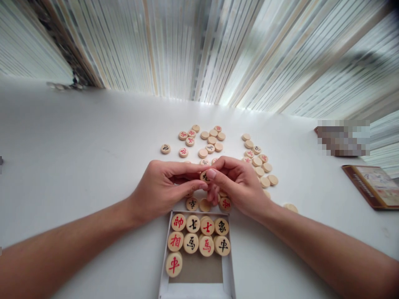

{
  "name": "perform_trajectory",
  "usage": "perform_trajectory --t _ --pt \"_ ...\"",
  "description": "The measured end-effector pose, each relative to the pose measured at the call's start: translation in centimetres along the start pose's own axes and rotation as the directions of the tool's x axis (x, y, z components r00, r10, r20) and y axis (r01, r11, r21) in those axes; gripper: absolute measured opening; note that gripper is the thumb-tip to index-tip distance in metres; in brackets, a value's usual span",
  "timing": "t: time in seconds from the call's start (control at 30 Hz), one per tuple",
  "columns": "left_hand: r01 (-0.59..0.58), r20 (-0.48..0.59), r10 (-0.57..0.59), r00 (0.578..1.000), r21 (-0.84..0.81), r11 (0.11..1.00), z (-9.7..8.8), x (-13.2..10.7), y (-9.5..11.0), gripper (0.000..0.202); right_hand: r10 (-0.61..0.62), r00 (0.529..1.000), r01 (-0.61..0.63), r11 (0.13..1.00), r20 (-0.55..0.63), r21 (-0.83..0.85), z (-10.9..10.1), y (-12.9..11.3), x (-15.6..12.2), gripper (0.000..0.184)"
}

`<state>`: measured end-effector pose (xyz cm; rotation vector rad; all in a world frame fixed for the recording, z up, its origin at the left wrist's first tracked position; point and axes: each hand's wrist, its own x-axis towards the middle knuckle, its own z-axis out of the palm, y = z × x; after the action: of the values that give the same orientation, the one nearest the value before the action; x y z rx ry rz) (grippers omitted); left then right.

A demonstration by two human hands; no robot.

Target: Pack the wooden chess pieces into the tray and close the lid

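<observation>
White and bare for most of its width, the table (77,158) is running back to a wall of pale vertical slats (199,45). Near its middle a shallow white box (230,265) is lying open, and nine wooden discs (199,238) are sitting face up inside it — four in the far row, four in the next, one alone at the near left corner. Five of them are showing red characters and four black.

Both hands are meeting just beyond the far edge of the box. The left hand (162,189) is closing thumb and forefinger on a single disc (205,177) with a black mark, and the right hand (238,185) is pinching the same disc from the other side, its thumb pressing on the disc's face. That disc is hanging above the table, between the fingertips, over the gap between the box and the scattered discs.

Under the hands three more discs (205,204) are lying on the table just beside the box rim; the fingers are hiding whatever may be lying further in. Beyond the knuckles roughly two dozen loose discs (212,141) are spreading in two clusters — some face up in red or black, many showing blank backs — and an exact count is not possible, since the hands are covering the nearest ones.

Well apart at the right edge, a brown-bordered board or lid (370,187) is lying flat, with a blurred dark object (343,139) behind it.
</observation>
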<state>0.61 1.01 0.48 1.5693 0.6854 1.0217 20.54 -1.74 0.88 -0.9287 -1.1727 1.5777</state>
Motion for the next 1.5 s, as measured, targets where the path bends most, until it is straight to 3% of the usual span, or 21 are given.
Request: perform_trajectory --t 0.17,0.5,0.7,0.83,1.03,1.23,1.5 --pt "0.011 -0.018 -0.012 1.0 -0.072 0.997 0.1 0.1 0.1 0.04 0.013 1.0 -0.013 1.0 0.006 0.022 -0.3 0.1 0.1 0.026" --pt "-0.099 0.031 0.096 0.995 0.104 0.99 -0.2 0.0 0.3 0.041 0.048 0.998 -0.047 0.998 -0.034 0.033 0.1 0.3 0.0 0.031" --pt "-0.089 0.038 0.088 0.995 0.024 0.996 -0.1 -0.3 0.6 0.043 0.014 0.999 -0.015 1.0 -0.038 -0.025 0.3 0.2 -0.4 0.026" --pt "-0.028 0.056 0.032 0.998 -0.058 0.998 0.0 -0.3 0.3 0.044 -0.075 0.997 0.073 0.991 -0.018 -0.112 0.2 0.3 -0.7 0.02" --pt "-0.047 -0.094 0.046 0.995 -0.01 0.999 0.1 -0.1 -0.2 0.032 -0.348 0.936 0.338 0.853 0.048 -0.398 -0.4 1.1 -0.9 0.003" --pt "-0.187 -0.136 0.202 0.97 0.115 0.976 0.1 -0.3 -0.3 0.035 -0.525 0.839 0.492 0.618 0.144 -0.612 -0.8 1.3 -0.8 0.02" --pt "-0.173 -0.143 0.204 0.968 0.202 0.964 0.1 -0.3 0.0 0.028 -0.542 0.835 0.48 0.631 0.096 -0.609 -0.8 1.2 -0.6 0.021"
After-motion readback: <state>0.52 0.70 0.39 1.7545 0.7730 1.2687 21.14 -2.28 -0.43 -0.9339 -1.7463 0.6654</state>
